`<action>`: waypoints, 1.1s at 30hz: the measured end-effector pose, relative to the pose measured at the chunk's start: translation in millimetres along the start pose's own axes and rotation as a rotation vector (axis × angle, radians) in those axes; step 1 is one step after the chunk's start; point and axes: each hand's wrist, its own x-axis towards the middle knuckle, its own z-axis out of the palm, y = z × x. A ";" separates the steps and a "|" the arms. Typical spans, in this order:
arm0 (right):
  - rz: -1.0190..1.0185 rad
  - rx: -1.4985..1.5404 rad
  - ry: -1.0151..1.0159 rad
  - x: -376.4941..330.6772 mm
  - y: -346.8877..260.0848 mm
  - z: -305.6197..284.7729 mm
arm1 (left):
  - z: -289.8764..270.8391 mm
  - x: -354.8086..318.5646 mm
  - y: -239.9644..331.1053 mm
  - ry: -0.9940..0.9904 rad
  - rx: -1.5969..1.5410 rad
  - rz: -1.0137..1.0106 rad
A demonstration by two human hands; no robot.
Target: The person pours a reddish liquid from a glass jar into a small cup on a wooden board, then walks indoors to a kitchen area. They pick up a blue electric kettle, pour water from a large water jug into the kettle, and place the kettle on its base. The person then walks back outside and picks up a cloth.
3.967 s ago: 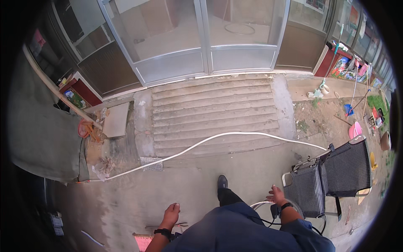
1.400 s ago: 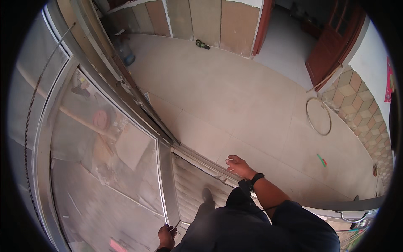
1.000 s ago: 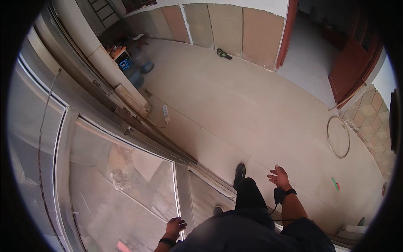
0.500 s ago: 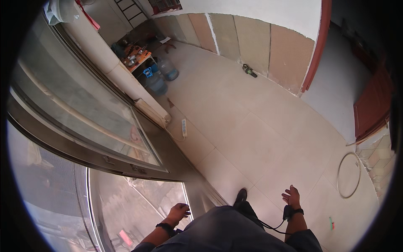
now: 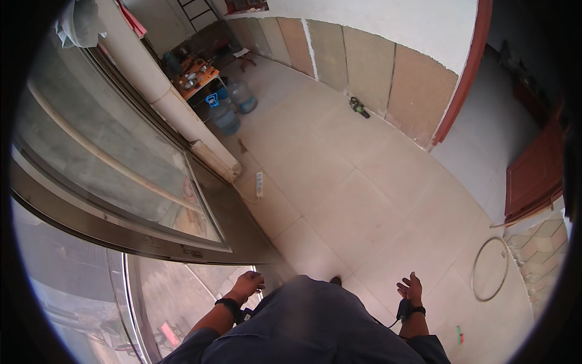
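My left hand (image 5: 249, 285) hangs in front of my body at the lower left, beside the frame of the glazed door (image 5: 200, 250). Its fingers are loosely curled in, and I see nothing in them. On the other side, my right hand (image 5: 410, 289) hovers over the tiled floor (image 5: 339, 212) with its fingers apart and holds nothing. A black strap circles each wrist; from the right one a small dark device (image 5: 404, 310) and a cable hang. Neither hand touches anything that I can make out.
Two large water bottles (image 5: 242, 96) stand by a low orange table (image 5: 200, 80) with clutter. A white power strip (image 5: 259, 184) lies near the door. By the wall sits a green and black power tool (image 5: 359, 107). A hoop (image 5: 491, 269) lies at right, near a reddish door (image 5: 533, 173).
The view has shifted a little as my body moved forward. My left hand shows slightly higher and further left. My right hand stays open; the foot beneath me is now mostly hidden.
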 end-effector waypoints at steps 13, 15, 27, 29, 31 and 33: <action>-0.015 -0.015 0.048 57.4 -92.2 70.6 | 12.3 120.6 113.0 -0.049 0.047 0.074; -0.025 -0.029 0.035 79.4 -118.9 99.8 | 9.4 146.0 138.8 -0.038 0.038 0.084; -0.076 -0.230 0.007 191.0 -327.9 312.1 | -65.8 310.6 329.8 0.068 -0.157 0.040; -0.100 -0.266 -0.028 217.3 -370.4 355.8 | -75.9 337.6 376.6 0.096 -0.159 0.059; -0.097 -0.315 -0.053 251.4 -402.0 391.2 | -83.3 371.0 407.3 0.102 -0.122 0.057; -0.079 -0.373 -0.081 281.7 -436.9 431.0 | -86.5 404.5 435.7 0.119 -0.138 0.043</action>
